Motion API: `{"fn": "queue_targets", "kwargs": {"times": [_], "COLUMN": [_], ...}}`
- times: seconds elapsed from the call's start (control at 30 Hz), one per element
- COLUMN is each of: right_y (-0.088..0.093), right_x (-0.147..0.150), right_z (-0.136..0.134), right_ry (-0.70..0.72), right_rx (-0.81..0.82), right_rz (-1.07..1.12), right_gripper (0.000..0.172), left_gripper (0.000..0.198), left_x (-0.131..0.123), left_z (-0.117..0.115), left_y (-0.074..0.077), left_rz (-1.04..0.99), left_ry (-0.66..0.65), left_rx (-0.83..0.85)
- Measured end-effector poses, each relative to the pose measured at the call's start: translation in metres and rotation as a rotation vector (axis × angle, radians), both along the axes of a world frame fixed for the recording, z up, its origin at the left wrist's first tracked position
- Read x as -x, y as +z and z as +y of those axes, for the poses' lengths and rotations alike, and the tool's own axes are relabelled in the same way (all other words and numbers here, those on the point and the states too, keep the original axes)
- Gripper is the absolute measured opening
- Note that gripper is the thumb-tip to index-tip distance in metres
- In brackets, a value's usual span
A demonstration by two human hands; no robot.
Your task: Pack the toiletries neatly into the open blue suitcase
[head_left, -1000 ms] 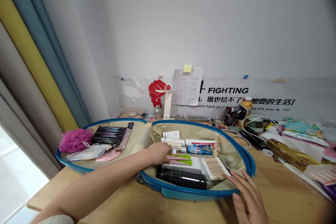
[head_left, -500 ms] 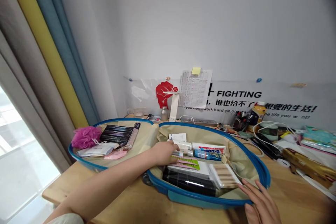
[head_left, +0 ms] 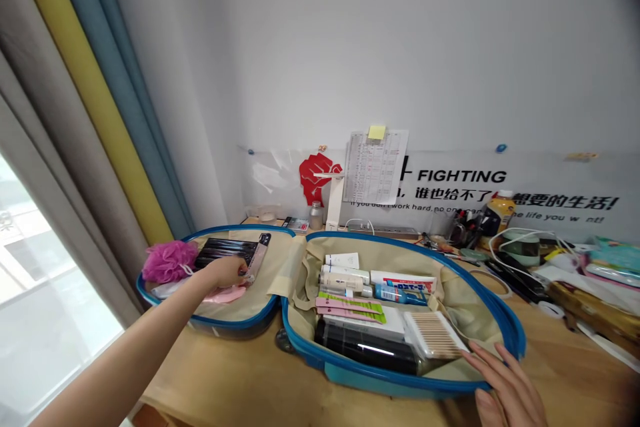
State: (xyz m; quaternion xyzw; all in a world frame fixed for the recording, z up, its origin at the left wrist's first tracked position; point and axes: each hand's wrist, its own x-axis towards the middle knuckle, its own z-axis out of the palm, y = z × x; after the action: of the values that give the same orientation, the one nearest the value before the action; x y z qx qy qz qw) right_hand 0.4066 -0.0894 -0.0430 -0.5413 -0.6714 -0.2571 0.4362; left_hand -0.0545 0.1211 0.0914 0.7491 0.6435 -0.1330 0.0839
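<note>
My left hand [head_left: 227, 275] is in the left half of an open blue suitcase [head_left: 493, 303], fingers curled down by a pink-edged packet [head_left: 257, 260]. Whatever its fingertips grip is hidden. A black multi-slot pack [head_left: 223, 250], a magenta bath puff [head_left: 170, 261] and a pink item [head_left: 223, 295] surround it. My right hand [head_left: 513, 380] lies open on the front right rim, fingertips near a pack of cotton swabs [head_left: 434, 333]. The right half also holds a black cylinder [head_left: 367, 345], pink and green tubes [head_left: 350, 307], a blue tube [head_left: 395, 293] and a toothpaste-like tube [head_left: 405, 280].
The suitcase lies on a wooden table [head_left: 280, 390]. Behind it stand a white lamp [head_left: 334, 203], a small bottle [head_left: 316, 215] and a power strip [head_left: 383, 233]. Cables, pens, a drink bottle [head_left: 497, 217] and a gold pouch [head_left: 595, 307] crowd the right side. Curtains hang at left.
My left hand has moved left from the tubes in the right half to the things in the left half. The pink and green tubes now show fully. My right hand stays at the rim.
</note>
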Motion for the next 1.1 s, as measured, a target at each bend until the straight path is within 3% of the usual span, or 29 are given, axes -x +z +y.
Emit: {"fn": "queue_targets", "kwargs": {"times": [0.13,0.43,1.1], "right_y": [0.0,-0.003,0.005], "right_x": [0.0,-0.001,0.005], "right_z": [-0.002,-0.002,-0.003], "right_ry": [-0.009,-0.017,-0.028], "right_rx": [0.018,0.039,0.012], "right_rz": [-0.001,0.027,0.001], "right_gripper": [0.033,0.033,0.033], "left_gripper": [0.031,0.03,0.029], "left_x": [0.006,0.016,0.007], "left_z": [0.004,0.01,0.001], "left_y": [-0.009,-0.012,-0.023], "left_rz": [0.007,0.007,-0.02], "left_ry": [-0.011,-0.062,-0.133], "left_rx": [0.076,0.148,0.166]}}
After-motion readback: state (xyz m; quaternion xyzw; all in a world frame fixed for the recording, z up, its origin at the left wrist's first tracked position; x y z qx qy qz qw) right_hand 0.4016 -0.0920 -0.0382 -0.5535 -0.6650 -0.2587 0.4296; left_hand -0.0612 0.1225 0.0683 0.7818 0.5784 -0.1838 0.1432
